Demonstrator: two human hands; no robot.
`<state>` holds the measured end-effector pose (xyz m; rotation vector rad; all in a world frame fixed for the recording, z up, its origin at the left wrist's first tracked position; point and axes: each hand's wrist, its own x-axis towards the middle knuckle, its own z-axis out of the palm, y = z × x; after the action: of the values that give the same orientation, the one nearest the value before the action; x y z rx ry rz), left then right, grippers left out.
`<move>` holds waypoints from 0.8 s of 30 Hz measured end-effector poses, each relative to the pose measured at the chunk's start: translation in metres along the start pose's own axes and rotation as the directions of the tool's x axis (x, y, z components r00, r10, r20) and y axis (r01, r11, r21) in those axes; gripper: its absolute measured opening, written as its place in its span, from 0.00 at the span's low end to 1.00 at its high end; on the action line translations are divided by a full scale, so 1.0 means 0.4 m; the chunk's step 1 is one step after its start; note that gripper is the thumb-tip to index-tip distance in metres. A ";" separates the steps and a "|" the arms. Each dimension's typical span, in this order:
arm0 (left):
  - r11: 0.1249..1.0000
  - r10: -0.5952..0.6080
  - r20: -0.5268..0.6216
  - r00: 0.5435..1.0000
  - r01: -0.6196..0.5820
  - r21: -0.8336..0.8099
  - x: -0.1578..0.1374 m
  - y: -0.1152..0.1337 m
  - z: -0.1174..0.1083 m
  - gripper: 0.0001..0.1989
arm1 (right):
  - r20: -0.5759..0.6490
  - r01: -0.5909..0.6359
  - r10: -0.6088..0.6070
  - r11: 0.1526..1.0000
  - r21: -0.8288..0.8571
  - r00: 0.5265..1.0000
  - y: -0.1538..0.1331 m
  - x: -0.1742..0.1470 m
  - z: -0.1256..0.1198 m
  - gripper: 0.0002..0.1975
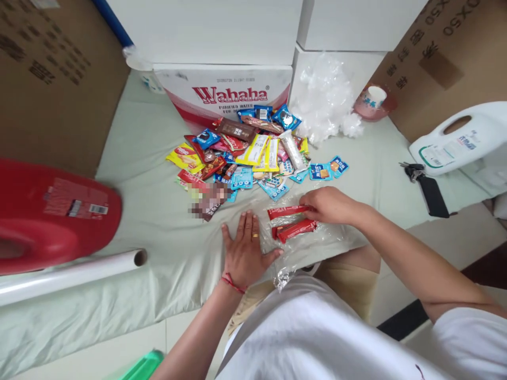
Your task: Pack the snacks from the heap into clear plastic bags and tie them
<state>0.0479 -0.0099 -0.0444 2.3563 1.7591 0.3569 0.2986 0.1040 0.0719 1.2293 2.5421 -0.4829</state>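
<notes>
While the right hand (329,205) pinches the right end of an upper red packet (287,212) between thumb and fingers, the left hand (245,250) lies spread flat and grips nothing, its thumb over the edge of a crinkled clear plastic sheet (330,240). The lower red packets (298,230) lie just below the pinched one, nearer the body, in the area of the plastic; whether they sit on it or inside a fold, I cannot tell. Each packet should be light and slick, perhaps with a brittle filling, so a gentle hold at mid-length would suit it better than squeezing; the plastic looks thin, limp and clingy, best taken by its edges. Beneath is a pale green cloth (154,227), creased and draped over the front edge. Beyond the hands spreads a heap of wrapped snacks (255,150), backed by a Wahaha carton (233,94), with crumpled clear plastic (325,100) to its right. Farther out, a red jug (79,216) and a white roll (71,275) lie at left; a white jug (471,143) and keys with a black holder (433,195) lie at right. Large cardboard boxes (71,105) flank both sides, and pale floor tiles show below.
</notes>
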 end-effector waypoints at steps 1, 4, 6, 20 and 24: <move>1.000 0.000 -0.005 1.000 0.000 0.005 0.000 0.001 0.000 0.52 | 0.035 -0.003 0.003 1.000 -0.021 0.999 0.000 0.007 0.006 0.07; 1.000 -0.006 -0.005 1.000 0.006 0.023 0.002 0.003 0.002 0.48 | 0.109 0.015 -0.010 0.999 -0.046 0.994 -0.004 0.016 0.008 0.09; 0.999 -0.008 0.002 1.000 0.008 0.036 0.003 0.004 0.003 0.46 | 0.086 0.061 -0.062 0.998 0.015 0.994 -0.009 0.006 0.006 0.10; 0.996 -0.031 0.040 0.999 0.028 0.085 0.003 0.006 0.008 0.49 | -0.019 0.093 -0.092 0.991 0.091 0.996 -0.051 -0.028 0.048 0.14; 0.997 -0.035 0.045 0.998 0.031 0.072 0.003 0.005 0.004 0.49 | -0.002 0.103 -0.103 0.989 0.106 0.995 -0.052 -0.017 0.060 0.15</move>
<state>0.0504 -0.0092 -0.0452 2.3601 1.8161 0.2365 0.2885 0.0773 0.0564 1.1345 2.6170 -0.6498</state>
